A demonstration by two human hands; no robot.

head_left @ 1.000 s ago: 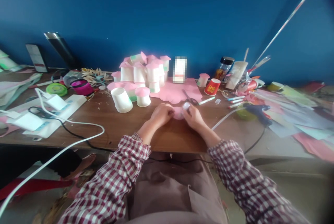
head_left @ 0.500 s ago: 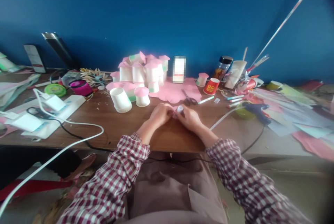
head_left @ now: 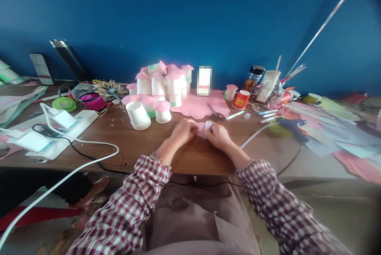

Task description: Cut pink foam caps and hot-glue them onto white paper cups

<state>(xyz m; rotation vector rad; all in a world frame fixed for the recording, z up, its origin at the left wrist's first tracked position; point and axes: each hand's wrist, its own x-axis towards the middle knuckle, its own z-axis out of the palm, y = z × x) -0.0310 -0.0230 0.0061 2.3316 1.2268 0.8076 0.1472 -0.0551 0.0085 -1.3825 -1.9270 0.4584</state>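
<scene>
Above the near part of the wooden table, my left hand (head_left: 187, 129) pinches the left side of a small pink paper piece (head_left: 201, 129). Closed around a short white glue stick (head_left: 208, 125), my right hand (head_left: 219, 134) has its end against or just over that paper; exact contact is too small to make out. Beyond my hands lies a larger pink paper sheet (head_left: 193, 106) with dark-handled scissors (head_left: 216, 113) on its front edge. Left of it stand a white paper cup stack (head_left: 138, 116) and a white cup with a pink paper top (head_left: 162, 112).
Several pink-topped cups (head_left: 159, 84) are piled at the back. To the right are a red cup (head_left: 241, 100), markers (head_left: 268, 116), a small clear cap (head_left: 247, 115) and a glue gun (head_left: 293, 126). A power strip (head_left: 71, 132) with a white cable (head_left: 114, 148) occupies the left.
The glue stick and my right hand have shifted slightly right and tilted, so more of the pink paper shows between my hands. My left hand stays nearly in place.
</scene>
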